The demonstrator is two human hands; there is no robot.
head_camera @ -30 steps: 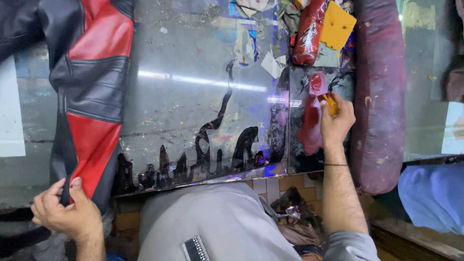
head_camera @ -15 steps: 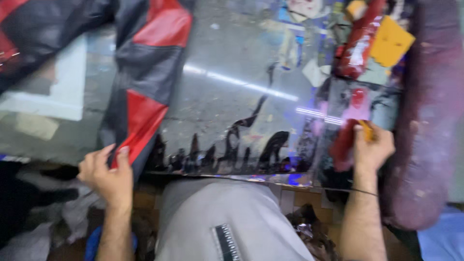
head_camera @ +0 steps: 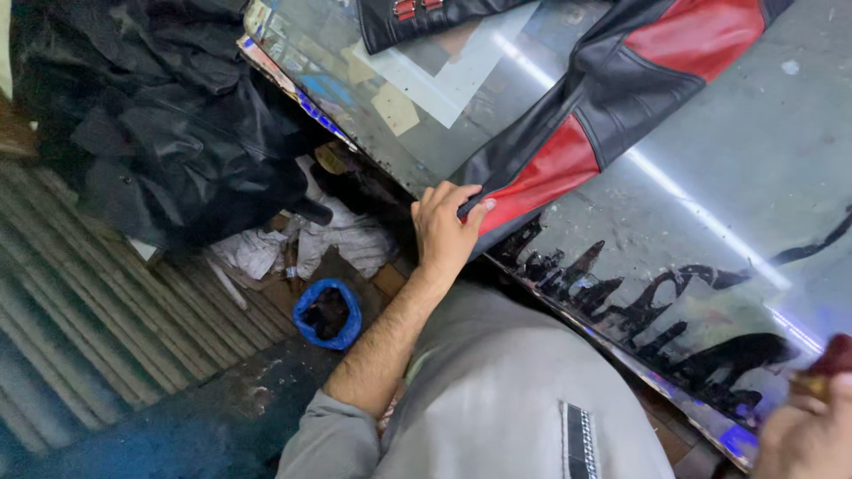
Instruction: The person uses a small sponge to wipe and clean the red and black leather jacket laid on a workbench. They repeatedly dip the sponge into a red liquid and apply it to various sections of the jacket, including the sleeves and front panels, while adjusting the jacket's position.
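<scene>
Head view. The left hand [head_camera: 444, 232] was clenched on the lower edge of a black-and-red leather garment panel [head_camera: 612, 98], thumb on top and fingers curled under the hem where a red section met the table edge. The panel lay flat across the glass-topped table [head_camera: 710, 222], running from the hand up toward the far right corner; a second black leather piece with red straps [head_camera: 426, 16] lay at the top of the frame, apart from it.

Handling judgement: the panel appeared soft and pliable, moderately heavy for its size, with a smooth finish likely to slide easily on glass. It would sag if lifted from one point. The hem at the table edge was the accessible hold; a seam between red and black sections would likely give firmer purchase than the open face.

The right hand [head_camera: 808, 426] was only partly in view at the lower right corner, closed around a small dark red object [head_camera: 834, 355]; its kind could not be determined.

Dark smears [head_camera: 621, 293] marked the glass near the front edge. A blue bag [head_camera: 327, 312] and crumpled paper [head_camera: 342, 238] lay on the floor below.
</scene>
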